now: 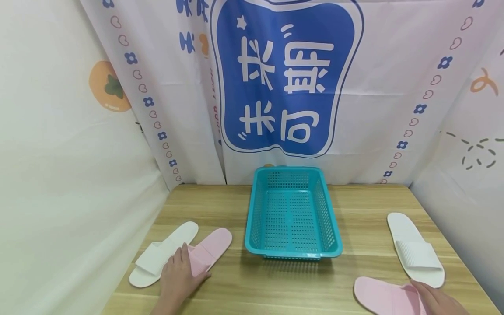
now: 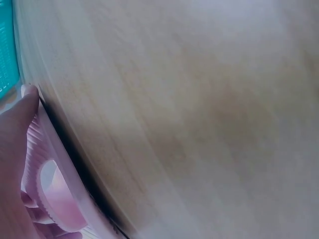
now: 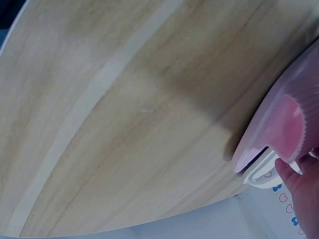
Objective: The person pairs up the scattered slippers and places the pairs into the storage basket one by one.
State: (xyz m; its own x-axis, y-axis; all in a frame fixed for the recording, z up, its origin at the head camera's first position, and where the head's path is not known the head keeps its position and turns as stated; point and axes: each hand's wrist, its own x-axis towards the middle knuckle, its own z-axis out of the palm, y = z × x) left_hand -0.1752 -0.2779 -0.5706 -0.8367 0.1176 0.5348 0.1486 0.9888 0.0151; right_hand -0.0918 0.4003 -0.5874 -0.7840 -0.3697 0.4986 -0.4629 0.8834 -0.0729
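Observation:
A teal plastic basket (image 1: pixel 293 214) stands empty at the table's middle. On its left lie a white slipper (image 1: pixel 163 253) and a pink slipper (image 1: pixel 210 247) side by side. My left hand (image 1: pixel 181 275) lies over the pink slipper's strap; in the left wrist view the thumb (image 2: pixel 20 117) presses the ribbed strap of that slipper (image 2: pixel 55 189), pinching it. On the right lie another white slipper (image 1: pixel 415 249) and another pink slipper (image 1: pixel 382 297). My right hand (image 1: pixel 435 299) grips this pink slipper (image 3: pixel 284 124) at its strap end, a finger (image 3: pixel 304 194) curled at its edge.
The wooden table (image 1: pixel 354 201) is walled in by white printed curtains on three sides. Bare wood lies in front of the basket and between it and each pair of slippers. The basket's corner (image 2: pixel 7 50) shows in the left wrist view.

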